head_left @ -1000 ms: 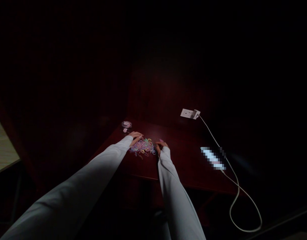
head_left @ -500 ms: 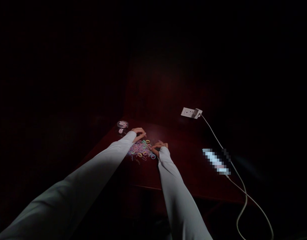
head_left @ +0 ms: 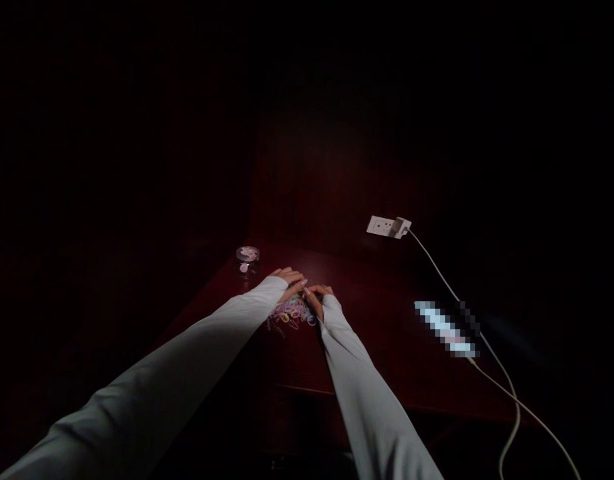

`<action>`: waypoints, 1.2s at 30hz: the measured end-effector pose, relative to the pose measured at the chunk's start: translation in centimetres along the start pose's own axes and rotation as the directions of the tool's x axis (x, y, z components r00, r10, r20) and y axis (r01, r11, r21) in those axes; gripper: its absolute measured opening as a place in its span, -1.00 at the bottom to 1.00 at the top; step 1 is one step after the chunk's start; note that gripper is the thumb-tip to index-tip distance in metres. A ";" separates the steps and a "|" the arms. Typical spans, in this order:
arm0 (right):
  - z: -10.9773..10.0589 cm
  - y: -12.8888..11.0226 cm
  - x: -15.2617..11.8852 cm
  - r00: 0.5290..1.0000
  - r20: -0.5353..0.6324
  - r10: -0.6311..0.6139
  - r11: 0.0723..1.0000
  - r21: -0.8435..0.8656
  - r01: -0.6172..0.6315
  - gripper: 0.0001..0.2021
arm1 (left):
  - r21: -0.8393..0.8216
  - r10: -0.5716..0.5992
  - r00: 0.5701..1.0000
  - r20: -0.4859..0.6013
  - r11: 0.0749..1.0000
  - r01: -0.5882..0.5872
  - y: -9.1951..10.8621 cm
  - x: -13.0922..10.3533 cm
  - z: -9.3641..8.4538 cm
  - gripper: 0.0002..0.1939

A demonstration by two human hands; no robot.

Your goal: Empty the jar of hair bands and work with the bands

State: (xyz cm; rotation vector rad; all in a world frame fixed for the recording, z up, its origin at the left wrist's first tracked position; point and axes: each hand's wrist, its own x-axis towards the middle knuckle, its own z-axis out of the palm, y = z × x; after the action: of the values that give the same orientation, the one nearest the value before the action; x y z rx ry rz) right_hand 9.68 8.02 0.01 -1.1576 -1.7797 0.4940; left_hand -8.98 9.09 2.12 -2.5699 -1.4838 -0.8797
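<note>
A heap of small multicoloured elastic hair bands [head_left: 291, 312] lies on the dark red table [head_left: 367, 340]. My left hand [head_left: 289, 279] reaches over the heap's far left side, its fingers stretched out and thumb towards the right. At the right edge, my right hand [head_left: 317, 297] curves round the bands with thumb and fingers apart. Both thumb tips come close together above the heap; I cannot tell whether they touch. The hands and left sleeve cover part of the bands.
A clear round jar [head_left: 247, 259] with pink and white on its lid stands at the back left. On the wall, a white socket [head_left: 379, 226] holds a charger [head_left: 401, 228]. Its cable [head_left: 437, 269] hangs on the right, near a blurred bright device [head_left: 445, 330].
My hands have drawn together over the bands, the left moving right, and the heap is more covered. The view has shifted slightly, moving the socket and device rightward.
</note>
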 end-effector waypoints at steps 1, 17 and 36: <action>0.1 -0.2 0.1 1.000 0.010 -0.010 1.000 -0.005 0.010 -0.69 | -0.007 0.015 1.000 0.008 1.000 -0.015 -0.1 0.0 0.1 -0.74; 0.1 -1.1 -0.3 0.987 0.115 0.110 0.993 -0.059 -0.104 -0.71 | -0.239 0.069 0.997 0.026 0.969 -0.061 -0.3 -0.4 -0.8 -0.70; -0.1 -0.4 1.3 0.981 0.165 -0.099 0.991 -0.071 0.112 -0.61 | 0.003 0.113 0.992 -0.051 0.994 -0.113 0.6 -0.4 -1.4 -0.65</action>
State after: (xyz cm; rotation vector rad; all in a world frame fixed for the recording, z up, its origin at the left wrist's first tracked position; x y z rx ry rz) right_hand 9.44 8.92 0.98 -1.0960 -2.0056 0.4677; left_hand -9.26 8.03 3.20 -2.5813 -1.3100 -0.9237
